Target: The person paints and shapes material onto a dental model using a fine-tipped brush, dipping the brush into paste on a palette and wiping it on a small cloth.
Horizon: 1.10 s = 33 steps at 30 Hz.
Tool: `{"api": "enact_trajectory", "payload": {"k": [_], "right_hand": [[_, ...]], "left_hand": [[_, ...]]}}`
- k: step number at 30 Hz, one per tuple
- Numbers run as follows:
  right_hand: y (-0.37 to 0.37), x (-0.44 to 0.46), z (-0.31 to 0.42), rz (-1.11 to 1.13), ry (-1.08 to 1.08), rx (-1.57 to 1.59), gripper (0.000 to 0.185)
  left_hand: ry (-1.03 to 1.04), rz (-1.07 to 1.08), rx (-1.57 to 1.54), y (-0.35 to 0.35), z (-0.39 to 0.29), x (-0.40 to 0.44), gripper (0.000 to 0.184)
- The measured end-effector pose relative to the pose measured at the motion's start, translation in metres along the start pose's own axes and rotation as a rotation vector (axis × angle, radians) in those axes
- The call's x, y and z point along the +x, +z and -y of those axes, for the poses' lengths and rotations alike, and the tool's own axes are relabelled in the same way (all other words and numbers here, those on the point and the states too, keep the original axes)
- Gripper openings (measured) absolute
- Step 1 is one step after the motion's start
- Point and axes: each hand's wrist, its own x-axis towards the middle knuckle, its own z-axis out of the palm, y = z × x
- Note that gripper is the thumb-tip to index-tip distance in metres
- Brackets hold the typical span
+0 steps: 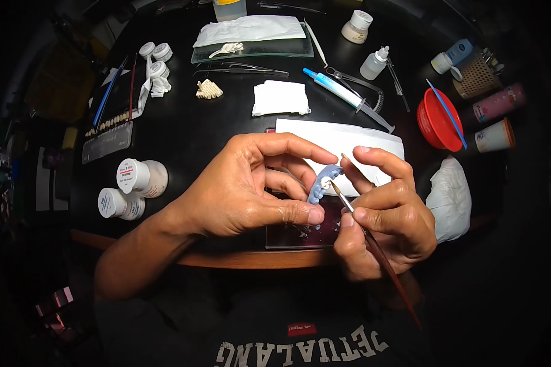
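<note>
Between its thumb and fingers, my left hand [245, 183] holds a curved blue-grey dental mold [316, 191] upright. White material [326, 183] sits on the mold's inner side. A thin brush [379, 254] with a dark red handle is pinched in my right hand [389, 220], its tip touching or very near the white material. A second pointed tip [345, 158] shows by my right index finger; what it belongs to is hidden. Below the hands lies a dark red plate [281, 237] with small bits on it, and behind them a white paper sheet [373, 139].
Two lidded jars [142, 177] stand at the left. A red bowl [436, 122] with a blue stick and a crumpled white tissue [450, 199] are on the right. Farther back are a syringe [343, 95], a glass slab [251, 50], tweezers [245, 69] and a dropper bottle [374, 63].
</note>
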Motion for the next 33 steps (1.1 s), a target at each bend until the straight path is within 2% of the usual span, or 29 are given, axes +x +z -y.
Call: {"api": "enact_trajectory", "payload": {"k": [7,10,28,33], "right_hand": [[0.0003,0.0008,0.0013,0.005,0.009,0.001,0.017],[-0.0042,-0.0003,0.0048,0.099,0.039,0.017,0.020],[-0.0060,-0.0010,0.0043,0.114,0.026,0.013,0.020],[-0.0053,0.0010,0.0038,0.011,0.037,0.059,0.019]], "left_hand": [[-0.001,0.002,-0.005,-0.0001,0.0005,-0.0002,0.060],[0.005,0.003,-0.006,-0.0002,0.0010,-0.0002,0.060],[0.015,0.009,0.004,-0.0006,0.0010,0.0000,0.061],[-0.027,0.003,-0.022,0.0021,-0.0019,-0.0004,0.060]]}}
